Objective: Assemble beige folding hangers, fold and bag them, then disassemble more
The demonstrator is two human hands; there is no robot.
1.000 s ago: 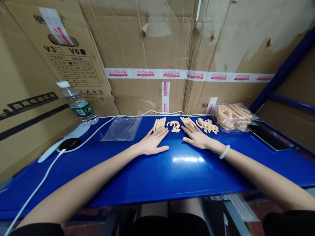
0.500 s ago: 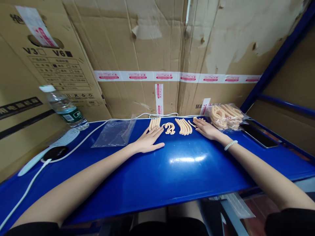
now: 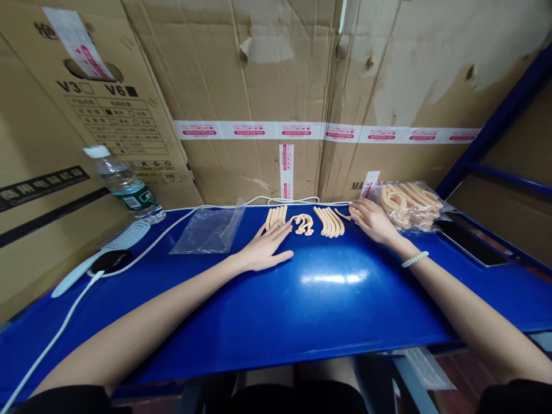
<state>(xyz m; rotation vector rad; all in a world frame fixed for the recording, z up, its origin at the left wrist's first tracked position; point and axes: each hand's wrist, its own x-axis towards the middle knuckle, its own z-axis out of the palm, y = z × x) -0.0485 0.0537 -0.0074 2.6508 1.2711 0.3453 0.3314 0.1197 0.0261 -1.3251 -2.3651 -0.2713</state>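
On the blue table (image 3: 302, 322) my left hand (image 3: 269, 248) lies flat, thumb spread, its fingertips touching the near end of a row of straight beige strips (image 3: 276, 215). To its right are a small pile of curled beige strips (image 3: 303, 223) and a second row of slightly bent strips (image 3: 329, 222), side by side. My right hand (image 3: 374, 221), a beaded bracelet on its wrist, is arched with bent fingers closed over more beige pieces (image 3: 355, 209), mostly hidden. A single thin strip (image 3: 342, 214) lies beside those fingertips.
A clear bag of coiled beige strips (image 3: 409, 205) sits right of my right hand, near a phone (image 3: 472, 244). At left are an empty clear bag (image 3: 207, 231), a water bottle (image 3: 126, 187), a hairbrush (image 3: 125, 234) and a white cable (image 3: 176, 215). Cardboard (image 3: 241, 167) stands behind.
My right hand has gone from lying flat to arched, its fingers bending down over the beige pieces. My left hand stays by the left row. The view has shifted slightly.
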